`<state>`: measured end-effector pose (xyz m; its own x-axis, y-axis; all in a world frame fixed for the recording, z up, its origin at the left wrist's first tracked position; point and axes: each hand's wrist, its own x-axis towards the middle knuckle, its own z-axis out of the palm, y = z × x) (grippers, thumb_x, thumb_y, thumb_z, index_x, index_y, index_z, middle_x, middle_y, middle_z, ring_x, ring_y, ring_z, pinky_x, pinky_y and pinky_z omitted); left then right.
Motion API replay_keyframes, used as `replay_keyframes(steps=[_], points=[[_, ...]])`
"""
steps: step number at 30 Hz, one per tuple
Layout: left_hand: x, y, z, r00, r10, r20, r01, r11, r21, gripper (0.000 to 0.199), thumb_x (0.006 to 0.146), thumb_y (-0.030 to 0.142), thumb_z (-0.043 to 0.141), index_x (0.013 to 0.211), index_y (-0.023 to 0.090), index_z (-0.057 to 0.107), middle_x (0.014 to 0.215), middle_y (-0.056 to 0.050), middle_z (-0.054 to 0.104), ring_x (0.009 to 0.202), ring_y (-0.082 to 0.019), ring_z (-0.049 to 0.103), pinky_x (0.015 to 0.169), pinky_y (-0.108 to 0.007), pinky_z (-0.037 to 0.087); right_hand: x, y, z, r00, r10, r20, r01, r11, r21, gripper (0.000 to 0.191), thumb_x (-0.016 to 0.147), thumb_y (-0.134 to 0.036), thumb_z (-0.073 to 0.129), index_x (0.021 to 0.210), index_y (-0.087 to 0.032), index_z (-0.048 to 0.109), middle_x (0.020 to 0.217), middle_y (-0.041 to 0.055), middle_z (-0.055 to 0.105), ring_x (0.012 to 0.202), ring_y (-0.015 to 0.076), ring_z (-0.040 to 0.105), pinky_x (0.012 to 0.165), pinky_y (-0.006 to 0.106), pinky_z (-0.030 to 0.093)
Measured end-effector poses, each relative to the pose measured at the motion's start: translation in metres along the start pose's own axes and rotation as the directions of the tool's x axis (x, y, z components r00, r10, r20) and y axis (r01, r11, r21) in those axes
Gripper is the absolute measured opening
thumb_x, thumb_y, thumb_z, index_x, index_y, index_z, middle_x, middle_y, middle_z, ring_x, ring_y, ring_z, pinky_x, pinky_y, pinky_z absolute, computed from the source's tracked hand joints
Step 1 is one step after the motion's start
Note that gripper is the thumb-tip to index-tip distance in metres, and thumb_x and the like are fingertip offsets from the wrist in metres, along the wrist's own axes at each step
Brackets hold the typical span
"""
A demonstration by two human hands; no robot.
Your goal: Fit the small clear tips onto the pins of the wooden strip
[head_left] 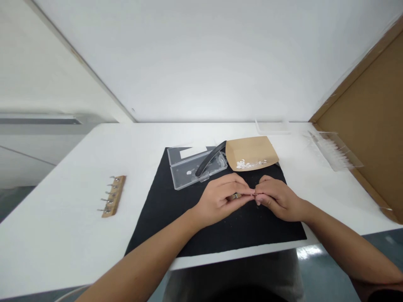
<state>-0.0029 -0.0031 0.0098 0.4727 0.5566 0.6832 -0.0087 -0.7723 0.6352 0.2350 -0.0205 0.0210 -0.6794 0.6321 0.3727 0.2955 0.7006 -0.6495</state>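
Over the black mat (151, 226), my left hand (222, 197) is closed in a pinch, its fingertips pointing right. A small shiny metallic piece (235, 196) shows between its thumb and fingers, too small to name. My right hand (280, 199) is closed too, thumb against the fingers, and its tips meet those of the left hand. Something thin spans the meeting fingertips, mostly hidden. Just behind the hands stands a brown paper tray (252, 147) with small white flakes (244, 164) in it. A clear plastic case (185, 178) lies open behind my left hand.
A black curved strip (210, 158) leans across the case toward the tray. On the left of the white table (69, 188) lies a wooden block (115, 196) with several metal clips. At right are a clear tray (335, 151) of white pieces and a cardboard wall (371, 96).
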Motion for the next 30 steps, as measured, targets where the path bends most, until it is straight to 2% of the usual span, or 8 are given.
replay_keyframes(steps=[5,10,15,25,30], points=[[0.0006,0.0013,-0.0004,0.995,0.102,-0.018,-0.101,0.992,0.081,0.018,0.093,0.012,0.079,0.11,0.016,0.077,0.097,-0.008,0.077,0.085,-0.013,0.074,0.069,-0.02,0.062,0.001,-0.0043,-0.0024,0.999,0.021,0.024,-0.023,0.996,0.085,0.04,0.116,-0.036,0.037,0.088,-0.021,0.061,0.077,-0.0009,0.066,0.072,0.0139,0.058,0.081,0.031,0.043],[-0.0012,0.0017,0.0,0.989,0.145,0.005,-0.145,0.982,0.121,0.017,0.094,0.012,0.078,0.11,0.016,0.074,0.098,-0.008,0.078,0.089,-0.016,0.076,0.081,-0.028,0.066,-0.0009,-0.0036,-0.0021,0.997,0.029,0.067,-0.038,0.99,0.136,0.04,0.116,-0.036,0.037,0.088,-0.021,0.06,0.076,-0.0017,0.065,0.071,0.0131,0.057,0.081,0.032,0.044],[-0.0032,0.0008,0.0011,0.985,0.174,0.018,-0.175,0.971,0.162,0.015,0.096,0.017,0.077,0.111,0.017,0.073,0.097,-0.007,0.078,0.089,-0.016,0.076,0.08,-0.028,0.066,-0.0025,-0.0017,-0.0028,0.991,0.046,0.125,-0.063,0.988,0.139,0.039,0.116,-0.036,0.036,0.089,-0.021,0.06,0.077,-0.0024,0.063,0.071,0.0123,0.057,0.083,0.032,0.045],[-0.0014,0.0027,0.0001,0.979,0.198,0.046,-0.203,0.957,0.205,0.018,0.097,0.019,0.076,0.115,0.02,0.073,0.097,-0.006,0.078,0.087,-0.015,0.076,0.079,-0.027,0.066,-0.003,-0.0035,-0.009,0.991,0.045,0.129,-0.06,0.992,0.115,0.039,0.116,-0.035,0.035,0.089,-0.021,0.06,0.073,-0.0023,0.062,0.07,0.0134,0.056,0.077,0.03,0.046],[-0.0008,0.0025,0.0002,0.975,0.214,0.056,-0.221,0.952,0.214,0.019,0.095,0.015,0.077,0.114,0.017,0.073,0.097,-0.007,0.078,0.086,-0.015,0.076,0.079,-0.026,0.066,-0.005,-0.0008,-0.0108,0.989,0.057,0.138,-0.072,0.992,0.103,0.038,0.116,-0.036,0.038,0.09,-0.021,0.061,0.075,-0.0018,0.063,0.073,0.0134,0.055,0.077,0.029,0.044]])
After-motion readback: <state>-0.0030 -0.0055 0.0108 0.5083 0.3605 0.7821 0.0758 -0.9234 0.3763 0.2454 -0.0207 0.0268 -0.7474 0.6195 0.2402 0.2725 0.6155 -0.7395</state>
